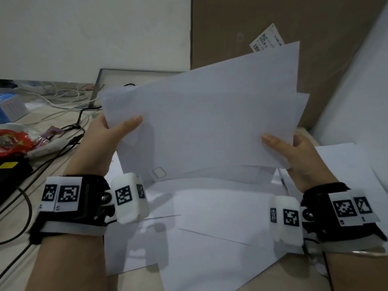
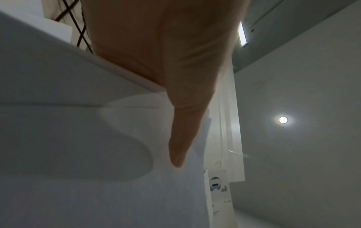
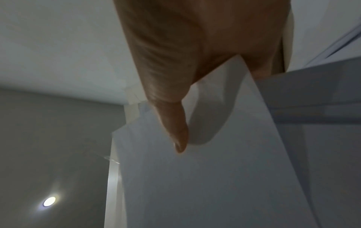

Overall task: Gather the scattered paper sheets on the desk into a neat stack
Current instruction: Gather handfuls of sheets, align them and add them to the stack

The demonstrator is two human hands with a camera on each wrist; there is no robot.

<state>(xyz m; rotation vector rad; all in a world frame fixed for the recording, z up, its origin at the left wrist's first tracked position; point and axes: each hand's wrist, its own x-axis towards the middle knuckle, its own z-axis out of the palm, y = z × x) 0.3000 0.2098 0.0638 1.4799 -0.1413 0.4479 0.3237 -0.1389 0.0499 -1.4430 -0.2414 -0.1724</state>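
Observation:
Both hands hold up a fanned bundle of white paper sheets [image 1: 205,114] above the desk, edges uneven. My left hand [image 1: 109,133] grips the bundle's left edge, thumb laid across the front. My right hand [image 1: 294,154] grips the lower right edge, thumb on the front too. In the left wrist view the thumb [image 2: 181,123] presses on the paper sheets [image 2: 78,138]. The right wrist view shows the same: thumb [image 3: 171,115] on the sheets [image 3: 215,177]. The fingers behind the bundle are hidden. More loose white sheets [image 1: 210,223] lie overlapping on the desk below.
A large cardboard box [image 1: 273,38] stands behind the paper. At the left lie cables [image 1: 63,101], a red snack wrapper [image 1: 14,141], a black device [image 1: 10,175] and a blue-white box [image 1: 10,108]. A framed panel [image 1: 109,78] leans at the back.

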